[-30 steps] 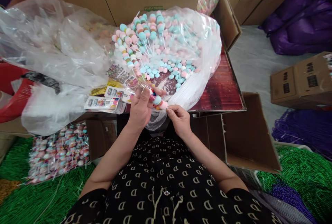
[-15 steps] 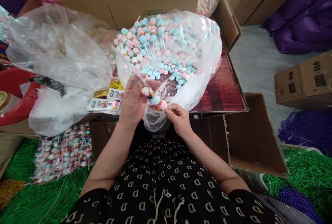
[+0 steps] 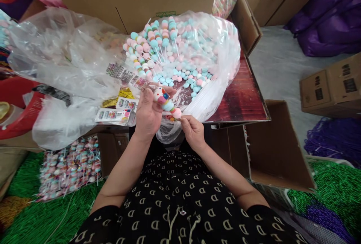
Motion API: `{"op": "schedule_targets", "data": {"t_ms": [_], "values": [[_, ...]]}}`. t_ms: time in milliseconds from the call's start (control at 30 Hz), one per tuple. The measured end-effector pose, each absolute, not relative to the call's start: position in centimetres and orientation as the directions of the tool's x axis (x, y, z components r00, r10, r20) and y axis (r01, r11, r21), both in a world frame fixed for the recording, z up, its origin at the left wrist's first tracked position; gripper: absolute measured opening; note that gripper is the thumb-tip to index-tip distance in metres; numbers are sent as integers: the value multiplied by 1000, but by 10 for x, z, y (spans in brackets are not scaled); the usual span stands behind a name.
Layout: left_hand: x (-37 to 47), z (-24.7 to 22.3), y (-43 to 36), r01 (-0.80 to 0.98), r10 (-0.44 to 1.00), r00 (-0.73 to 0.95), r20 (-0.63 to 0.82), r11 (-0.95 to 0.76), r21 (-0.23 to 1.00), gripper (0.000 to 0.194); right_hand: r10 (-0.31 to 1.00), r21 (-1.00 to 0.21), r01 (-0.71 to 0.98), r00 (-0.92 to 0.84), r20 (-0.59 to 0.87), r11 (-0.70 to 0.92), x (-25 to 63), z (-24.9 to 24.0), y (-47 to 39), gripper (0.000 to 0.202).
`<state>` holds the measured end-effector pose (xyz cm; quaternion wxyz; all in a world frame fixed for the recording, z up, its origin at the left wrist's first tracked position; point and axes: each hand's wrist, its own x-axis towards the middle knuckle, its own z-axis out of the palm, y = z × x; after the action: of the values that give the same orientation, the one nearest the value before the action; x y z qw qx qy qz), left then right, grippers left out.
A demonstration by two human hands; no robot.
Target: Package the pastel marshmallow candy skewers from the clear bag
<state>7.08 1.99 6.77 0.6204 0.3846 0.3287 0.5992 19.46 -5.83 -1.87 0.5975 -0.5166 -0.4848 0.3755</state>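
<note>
A skewer of pink, blue and white marshmallows or candy beads [image 3: 168, 106] slants between my two hands. Its upper part lies inside a clear printed wrapper [image 3: 125, 76] with colourful dots. My left hand [image 3: 149, 113] holds the wrapper, the thumb on the near side and the other fingers partly behind it. At the lower end, just below the pink piece, my right hand [image 3: 193, 129] pinches the skewer's stick, which is mostly hidden by the fingers. Beyond my hands, several finished skewers [image 3: 160, 35] lie at a big clear bag of loose candies [image 3: 203, 48].
Printed cards [image 3: 113, 115] and gold twist ties [image 3: 124, 94] lie left of my hands on the red-brown table [image 3: 239, 101]. White sticks [image 3: 204, 99] lie to the right. A cardboard box [image 3: 279, 146] stands open below, and wrapped skewers [image 3: 70, 168] fill a box at lower left.
The wrapper now stretches out to the upper left, its printing in view. More of the skewer sits inside it, and my left hand has turned slightly and shifted right.
</note>
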Motion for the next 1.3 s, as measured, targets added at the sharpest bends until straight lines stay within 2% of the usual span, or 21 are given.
{"op": "schedule_targets", "data": {"t_ms": [200,400,533,733,867,967,1167,1300], "values": [[74,63,17,-451,996,56,62,-30,892,42,947,-973,64,223,232,224,197,-16,-55,47],[77,61,14,-438,999,23,26,-13,899,47,983,-975,-210,184,29,68,190,-14,-53,53],[81,55,9,-456,1000,16,7,1,890,43,992,-941,-339,120,-25,17,180,-16,-52,53],[73,47,11,-477,989,137,47,24,878,35,991,-931,-364,128,-35,14,179,-15,-48,53],[56,64,23,-488,945,311,99,69,870,52,993,-922,-386,99,-57,-14,184,-13,-44,54],[47,79,34,-499,940,322,114,66,864,58,994,-922,-388,93,-51,-11,186,-11,-42,55],[51,81,42,-554,977,210,32,92,827,28,997,-891,-452,31,-66,-45,191,-8,-41,52],[54,71,39,-564,974,221,42,92,821,22,994,-871,-483,16,-107,-87,193,-7,-43,52]]}}
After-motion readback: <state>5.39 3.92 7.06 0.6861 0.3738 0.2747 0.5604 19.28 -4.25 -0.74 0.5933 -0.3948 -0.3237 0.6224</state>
